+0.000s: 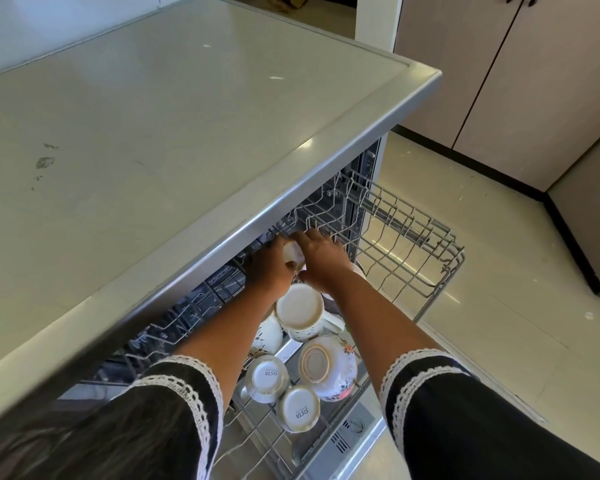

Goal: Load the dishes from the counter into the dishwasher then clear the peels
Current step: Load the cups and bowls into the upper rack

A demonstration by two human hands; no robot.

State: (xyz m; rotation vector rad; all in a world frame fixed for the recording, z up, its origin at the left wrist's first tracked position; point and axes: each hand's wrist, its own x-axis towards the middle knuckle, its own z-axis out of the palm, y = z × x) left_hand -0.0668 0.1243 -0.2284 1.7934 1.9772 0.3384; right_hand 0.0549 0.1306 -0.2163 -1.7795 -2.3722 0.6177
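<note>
Fingers [278, 249] of the left hand [267, 268] curl round one cup [292, 254] over the pulled-out rack [413, 244]; the right hand [321, 261] rests on it, fingers loosely spread. Nearer in the rack sit five upturned pieces: two mugs [300, 315], two small cups [267, 377], one floral bowl [329, 367]. Above, the surface [153, 133] carries two small white scraps [276, 78].

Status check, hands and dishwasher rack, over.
Left hand grips small cup. Right hand steadies it over rack. Upside-down cups nearby.

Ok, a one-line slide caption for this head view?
Both hands, left hand and right hand, set a small cup in the pulled-out dishwasher rack beside upturned cups and a bowl.
</note>
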